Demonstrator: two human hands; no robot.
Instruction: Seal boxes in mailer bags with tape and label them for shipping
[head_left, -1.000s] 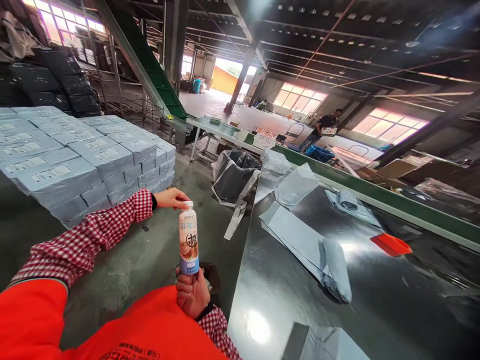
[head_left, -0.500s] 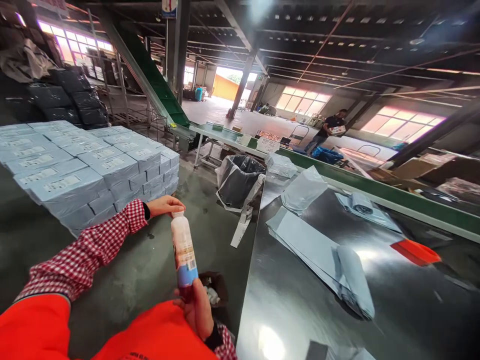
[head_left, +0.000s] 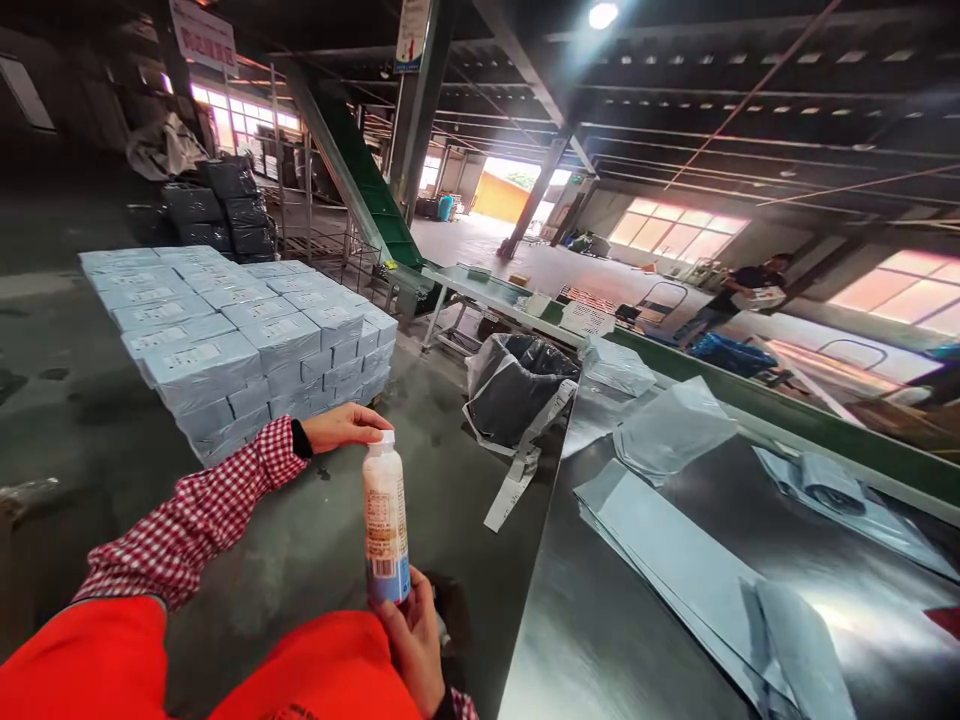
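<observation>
1. While your right hand [head_left: 420, 640] curls around the bottle [head_left: 385, 500] near its base, its fingers are narrowed on it, holding it nearly upright, left of the metal table [head_left: 592, 600] and apart from it.
2. Your left hand [head_left: 341, 428], farther left of the metal table, has its fingertips drawn in on the white cap [head_left: 387, 438]; you cannot tell how tightly they grip.
3. Facing you is the bottle's printed label [head_left: 384, 535], with a barcode and a blue lower band.
4. On the metal table you have folded grey bags [head_left: 675, 560], with a translucent bag [head_left: 675, 430] beyond them and a rolled grey bundle [head_left: 832, 482] to their right.
5. Just beside the metal table's left edge stands a bin with a black liner [head_left: 510, 395], a pale strip [head_left: 510, 490] hanging from it.
6. Well left of the metal table you see stacked wrapped parcels [head_left: 202, 355].
7. Along the metal table's far side runs a green conveyor [head_left: 825, 405]; beyond it, a co-worker [head_left: 750, 285] holds something too blurred to name.
</observation>
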